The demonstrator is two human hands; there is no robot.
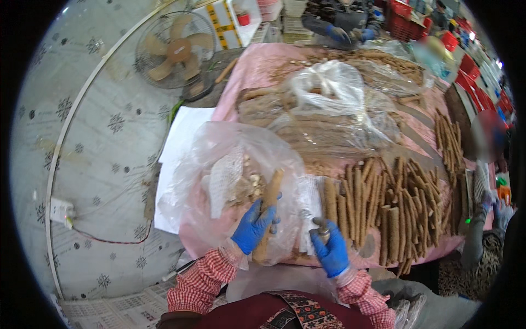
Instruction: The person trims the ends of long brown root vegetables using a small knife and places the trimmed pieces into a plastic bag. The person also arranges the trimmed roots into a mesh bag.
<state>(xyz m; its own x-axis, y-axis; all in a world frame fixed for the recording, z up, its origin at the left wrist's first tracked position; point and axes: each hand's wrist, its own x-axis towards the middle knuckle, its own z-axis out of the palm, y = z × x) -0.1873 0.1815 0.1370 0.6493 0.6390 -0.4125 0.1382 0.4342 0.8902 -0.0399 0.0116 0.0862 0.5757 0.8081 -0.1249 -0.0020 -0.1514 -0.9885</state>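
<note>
My left hand (255, 225), in a blue glove, is closed around the middle of a long brown yam root (273, 189), which stands tilted with its upper end leaning right. An open clear plastic bag (216, 143) spreads beneath it, holding pale cut pieces (254, 182) and a crumpled sheet of white paper. To the right, my right hand (331, 249), also blue-gloved, grips a small greyish metal tool (322, 232), most of it hidden by the fingers. The tool is apart from the root.
Many yam roots (402, 219) lie in rows at the right of the pink-covered table (263, 57). Bagged roots (323, 129) fill its middle. A fan (178, 50) stands by the wall at the far left. One co-worker's gloved hands (339, 34) show opposite; another person (482, 241) is at the right.
</note>
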